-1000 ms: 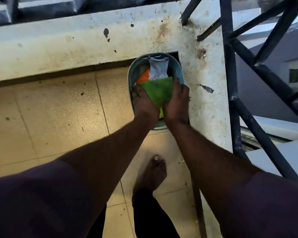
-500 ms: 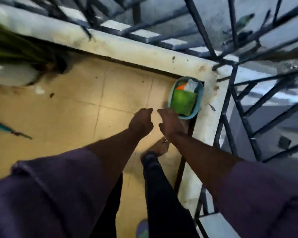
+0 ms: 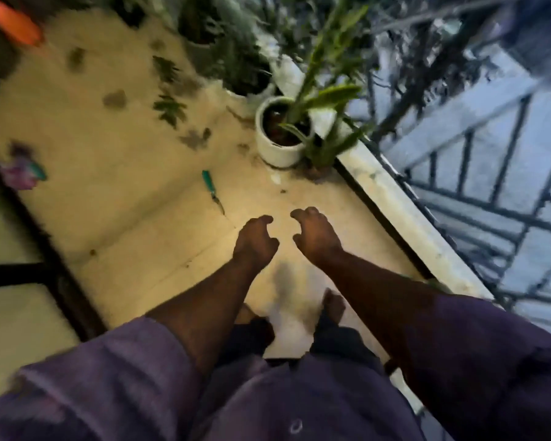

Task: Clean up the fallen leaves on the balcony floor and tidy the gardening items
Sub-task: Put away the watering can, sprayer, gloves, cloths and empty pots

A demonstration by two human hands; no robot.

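My left hand (image 3: 255,240) and my right hand (image 3: 314,234) hang side by side over the tiled balcony floor (image 3: 134,198), fingers loosely curled, holding nothing. A small tool with a green handle (image 3: 212,190) lies on the tiles ahead and to the left of my hands. Several fallen leaves (image 3: 170,107) are scattered on the floor farther back. A white pot with a spiky green plant (image 3: 278,132) stands by the ledge ahead. The view is blurred by motion.
More potted plants (image 3: 236,58) line the back along the ledge (image 3: 404,218). A dark metal railing (image 3: 477,192) runs along the right. An orange object (image 3: 12,22) sits at the top left, a purple and teal thing (image 3: 23,168) at the left by a dark threshold.
My hands let go of the teal basket with the green packet and pulled back. The view swung left, so the basket is out of sight and the plants and leaves have come into view.
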